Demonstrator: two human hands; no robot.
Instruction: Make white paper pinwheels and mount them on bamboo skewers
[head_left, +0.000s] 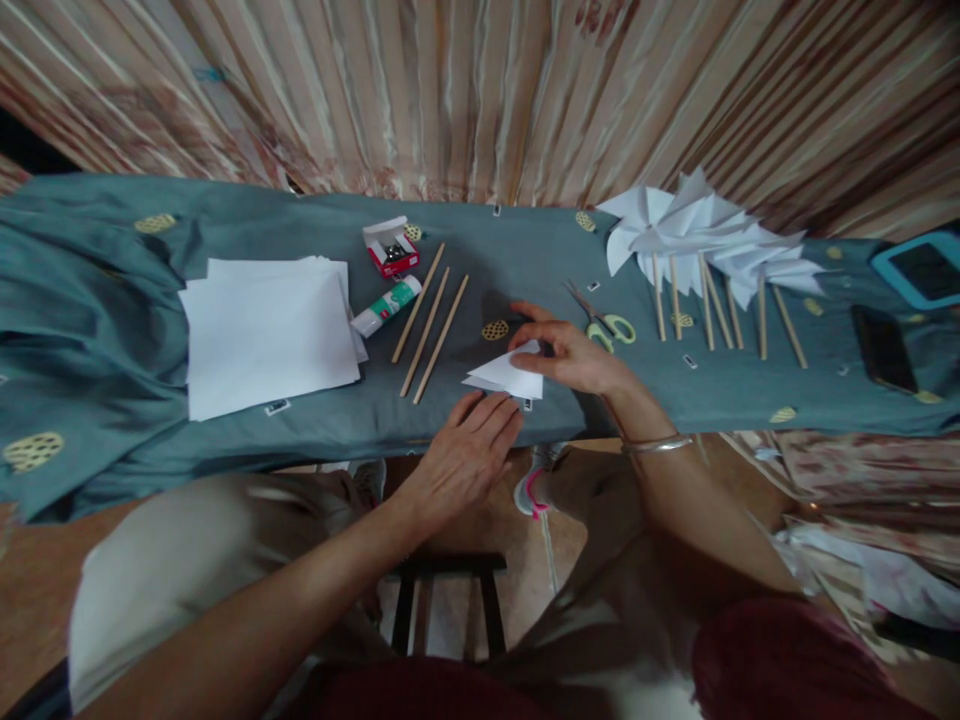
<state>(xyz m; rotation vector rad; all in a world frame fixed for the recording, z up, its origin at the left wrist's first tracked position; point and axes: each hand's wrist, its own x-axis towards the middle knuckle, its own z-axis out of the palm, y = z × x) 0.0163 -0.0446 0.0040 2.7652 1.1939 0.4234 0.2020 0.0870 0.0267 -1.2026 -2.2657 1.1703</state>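
Note:
A small sheet of white paper folded into a triangle [504,374] lies near the table's front edge. My right hand [571,354] holds it at its right side, thumb on top and the index finger stretched out beyond it. My left hand [474,442] is just below the paper at the cloth's edge, its fingers extended and close together; whether they touch the paper is hard to make out. Green-handled scissors [601,318] lie open beyond my right hand. To the left of the paper are three wooden sticks [429,325].
White paper sheets [270,335] are stacked on the left, beside a glue stick [387,306] and an open red box [391,247] of small metal pieces. Several paper pinwheels [705,232] on sticks lie at right, near a phone [883,348] and a blue-framed device [926,268].

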